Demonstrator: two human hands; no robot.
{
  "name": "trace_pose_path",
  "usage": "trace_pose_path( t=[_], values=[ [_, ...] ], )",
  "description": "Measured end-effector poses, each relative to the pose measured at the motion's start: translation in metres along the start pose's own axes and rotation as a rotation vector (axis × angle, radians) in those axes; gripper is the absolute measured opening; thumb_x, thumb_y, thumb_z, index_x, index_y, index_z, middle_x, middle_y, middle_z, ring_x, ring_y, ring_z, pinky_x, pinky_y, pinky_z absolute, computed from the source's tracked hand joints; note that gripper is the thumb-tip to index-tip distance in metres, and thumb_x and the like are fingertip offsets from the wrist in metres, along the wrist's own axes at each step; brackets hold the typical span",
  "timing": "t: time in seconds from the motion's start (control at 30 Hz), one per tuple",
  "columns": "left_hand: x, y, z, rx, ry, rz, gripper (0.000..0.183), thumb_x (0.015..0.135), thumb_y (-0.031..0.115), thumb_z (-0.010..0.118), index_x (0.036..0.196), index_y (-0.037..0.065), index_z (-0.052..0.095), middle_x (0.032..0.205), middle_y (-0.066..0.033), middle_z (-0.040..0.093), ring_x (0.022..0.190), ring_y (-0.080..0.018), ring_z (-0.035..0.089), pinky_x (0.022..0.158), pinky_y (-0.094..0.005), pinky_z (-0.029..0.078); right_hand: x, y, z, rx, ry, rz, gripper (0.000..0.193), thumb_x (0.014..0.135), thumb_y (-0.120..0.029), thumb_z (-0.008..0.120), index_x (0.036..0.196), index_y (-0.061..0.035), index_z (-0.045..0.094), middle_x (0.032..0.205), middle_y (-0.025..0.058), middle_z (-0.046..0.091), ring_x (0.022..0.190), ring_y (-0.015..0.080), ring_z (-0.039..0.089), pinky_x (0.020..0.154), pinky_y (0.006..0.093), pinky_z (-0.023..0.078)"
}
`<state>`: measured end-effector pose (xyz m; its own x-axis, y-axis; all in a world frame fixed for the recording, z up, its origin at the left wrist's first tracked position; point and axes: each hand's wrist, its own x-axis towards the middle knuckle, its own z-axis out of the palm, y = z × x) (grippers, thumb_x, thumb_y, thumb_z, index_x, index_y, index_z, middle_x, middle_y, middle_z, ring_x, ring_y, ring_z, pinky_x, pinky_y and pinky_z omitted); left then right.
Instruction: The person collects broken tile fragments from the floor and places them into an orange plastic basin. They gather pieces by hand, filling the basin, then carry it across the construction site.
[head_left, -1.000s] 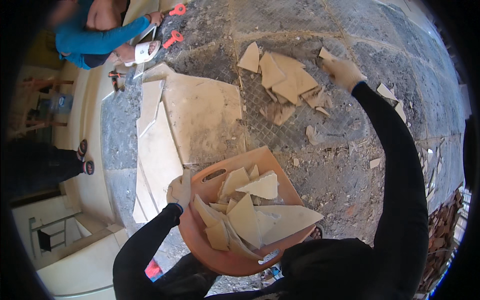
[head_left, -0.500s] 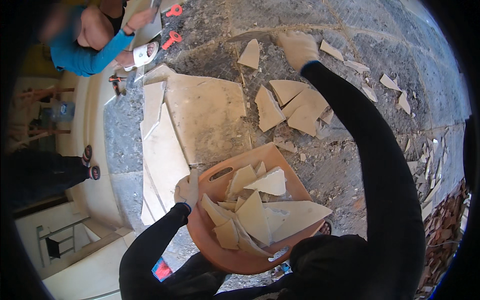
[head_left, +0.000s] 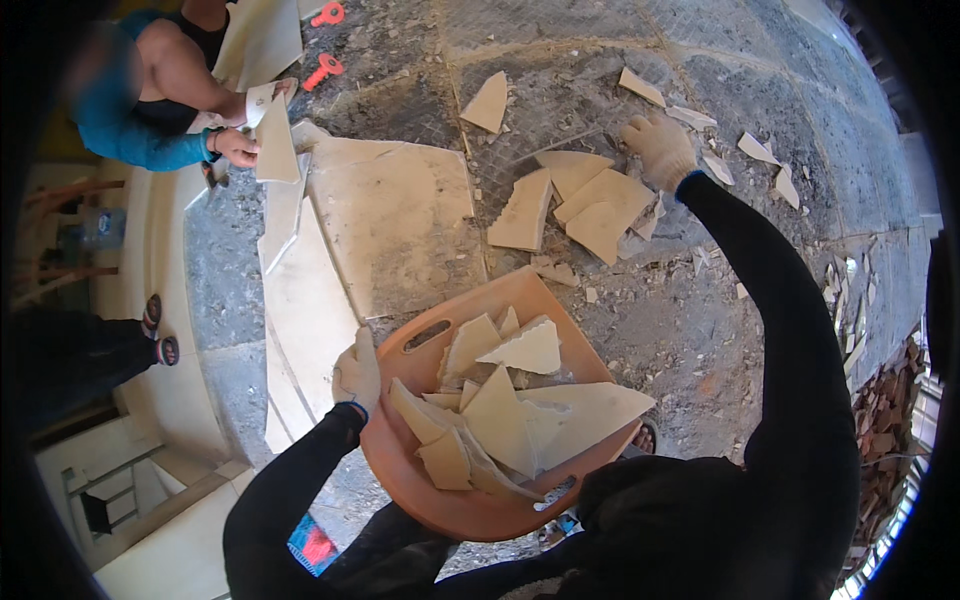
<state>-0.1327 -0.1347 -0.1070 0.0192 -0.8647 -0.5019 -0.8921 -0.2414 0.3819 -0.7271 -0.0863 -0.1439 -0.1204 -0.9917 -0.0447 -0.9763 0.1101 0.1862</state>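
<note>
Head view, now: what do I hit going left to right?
Dark footwear → co-worker's hand → wearer's left hand → terracotta-coloured tub of broken tile → wearer's right hand → loose pale shard → reddish-brown rubble pile.

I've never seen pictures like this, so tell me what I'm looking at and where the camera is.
No machine here, just a person working in pale gloves. Every picture comes from a fisheye camera on their head, looking down, so straight edges bend. The left hand is at the rim of an orange tub with broken tile pieces inside. The right hand is beside more shards on the rough ground; whether it holds anything is hard to tell. Larger slabs lie to the left of those shards. At upper left, a co-worker's hand holds another piece.
</note>
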Motion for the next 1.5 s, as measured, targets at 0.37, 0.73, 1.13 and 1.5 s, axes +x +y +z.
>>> trace_pose_path(
  t=[0.37, 0.73, 1.13, 1.5],
  values=[
    [0.015, -0.029, 0.015, -0.620, 0.542, 0.002, 0.051, 0.114, 0.054, 0.045, 0.102, 0.005, 0.057, 0.082, -0.0010, 0.048, 0.074, -0.0151, 0.048, 0.070, -0.0336, 0.046, 0.117, -0.062, -0.052, -0.149, 0.257, 0.057, 0.029, 0.097, -0.018, 0.068, 0.125, -0.0161, 0.069, 0.117, 0.0079, 0.072, 0.122, 0.0303, 0.066, 0.095, 0.0473, 0.055],
    [0.009, -0.028, 0.011, -0.654, 0.358, 0.025, 0.052, 0.112, 0.055, 0.046, 0.098, 0.006, 0.058, 0.088, -0.0038, 0.056, 0.078, -0.0169, 0.057, 0.071, -0.0346, 0.050, 0.046, 0.023, -0.045, -0.136, 0.107, -0.117, 0.044, 0.088, -0.006, 0.072, 0.129, -0.0216, 0.070, 0.126, 0.0002, 0.069, 0.125, 0.0260, 0.062, 0.104, 0.0425, 0.054],
    [0.009, -0.027, 0.010, -0.492, 0.248, 0.074, 0.054, 0.113, 0.055, 0.047, 0.097, 0.005, 0.063, 0.088, -0.0047, 0.060, 0.075, -0.0156, 0.056, 0.071, -0.0335, 0.050, -0.135, 0.047, 0.000, 0.586, -0.010, 0.346, 0.038, 0.092, -0.019, 0.069, 0.128, -0.0076, 0.063, 0.106, 0.0184, 0.070, 0.102, 0.0422, 0.069, 0.083, 0.0509, 0.054],
    [0.010, -0.014, 0.005, -0.292, 0.123, 0.096, 0.058, 0.111, 0.054, 0.050, 0.087, 0.003, 0.064, 0.082, -0.0050, 0.062, 0.081, -0.0171, 0.056, 0.079, -0.0367, 0.048, -0.244, -0.071, -0.001, 1.193, -0.223, 0.778, 0.041, 0.099, -0.029, 0.067, 0.128, -0.0005, 0.064, 0.091, 0.0168, 0.069, 0.083, 0.0302, 0.071, 0.076, 0.0442, 0.057]
  ],
)
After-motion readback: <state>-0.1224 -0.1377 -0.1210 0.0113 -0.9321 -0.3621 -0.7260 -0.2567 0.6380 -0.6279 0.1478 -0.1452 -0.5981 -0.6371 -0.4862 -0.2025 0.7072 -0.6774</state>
